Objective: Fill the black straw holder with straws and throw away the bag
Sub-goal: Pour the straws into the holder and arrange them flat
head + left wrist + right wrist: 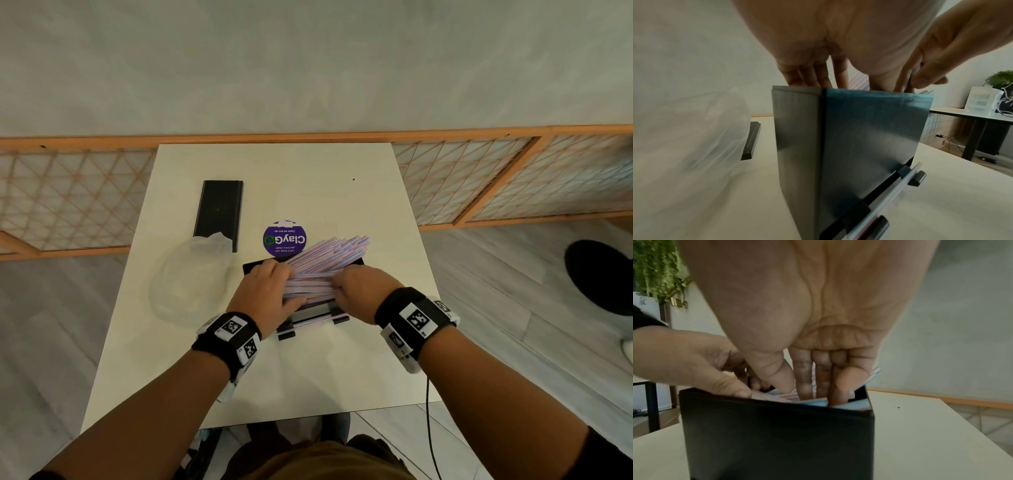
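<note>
Head view: mid-fill. Black straw holder (301,301) sits on the white table (342,192), towards the near edge, roughly centred. Both hands are on the straws (325,267) at its open top. The bundle sits fanned and tilted, with the far ends sticking out past the holder's right side.

Left hand (270,291): fingers straight, reaching down into the holder per the left wrist view, pressing on the bundle. Right hand (363,291): fingers extended among the straws per the right wrist view, no clamp visible. Neither hand is closed round anything.

Empty clear bag (188,277) lies flat near the table's left edge, just left of the holder. It partly overlaps a flat black piece (219,212), probably the lid. A purple round sticker (284,238) is stuck on the table behind the holder.

Step, my read: levelling the straws into the holder; bag not yet binned.

Next needs: square the fan parallel to the holder's long axis, push the overhanging ends in. Then free a hand for the bag.
</note>
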Motion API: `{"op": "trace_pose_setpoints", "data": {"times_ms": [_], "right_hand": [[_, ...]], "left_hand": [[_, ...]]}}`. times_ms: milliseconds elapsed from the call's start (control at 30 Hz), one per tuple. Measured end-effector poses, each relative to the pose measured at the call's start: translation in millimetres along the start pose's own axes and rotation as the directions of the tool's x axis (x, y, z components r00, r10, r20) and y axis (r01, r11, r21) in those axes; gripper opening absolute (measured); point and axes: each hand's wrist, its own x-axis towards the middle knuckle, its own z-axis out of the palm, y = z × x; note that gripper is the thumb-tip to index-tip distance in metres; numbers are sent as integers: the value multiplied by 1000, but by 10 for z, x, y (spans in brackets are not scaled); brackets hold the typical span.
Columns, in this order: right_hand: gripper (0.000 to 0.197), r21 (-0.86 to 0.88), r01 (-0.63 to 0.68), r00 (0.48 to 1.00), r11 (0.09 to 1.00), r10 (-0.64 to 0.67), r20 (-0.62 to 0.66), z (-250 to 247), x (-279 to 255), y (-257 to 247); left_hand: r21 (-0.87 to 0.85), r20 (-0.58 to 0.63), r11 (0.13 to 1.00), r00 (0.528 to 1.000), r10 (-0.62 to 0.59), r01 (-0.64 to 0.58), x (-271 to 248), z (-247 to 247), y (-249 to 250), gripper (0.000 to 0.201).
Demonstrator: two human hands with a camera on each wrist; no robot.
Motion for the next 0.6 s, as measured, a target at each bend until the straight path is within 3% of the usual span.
{"op": "trace_pose_setpoints", "data": {"times_ms": [100, 200, 400, 600], "right_hand": [[23, 3, 15, 996, 1000, -15, -91, -53, -9, -13], [18, 45, 26, 990, 999, -19, -142, -77, -6, -33], [8, 80, -17, 1000, 997, 16, 19, -9, 42, -51], [32, -51, 38, 999, 998, -37, 24, -45, 116, -170]], "left_hand": [[-66, 89, 998, 996, 4, 2, -31, 22, 1, 28], [-90, 79, 996, 997, 13, -6, -58, 58, 1, 26], [-94, 54, 994, 997, 56, -51, -127, 74, -11, 40], [-16, 177, 998, 983, 55, -53, -113, 142, -41, 47]]}}
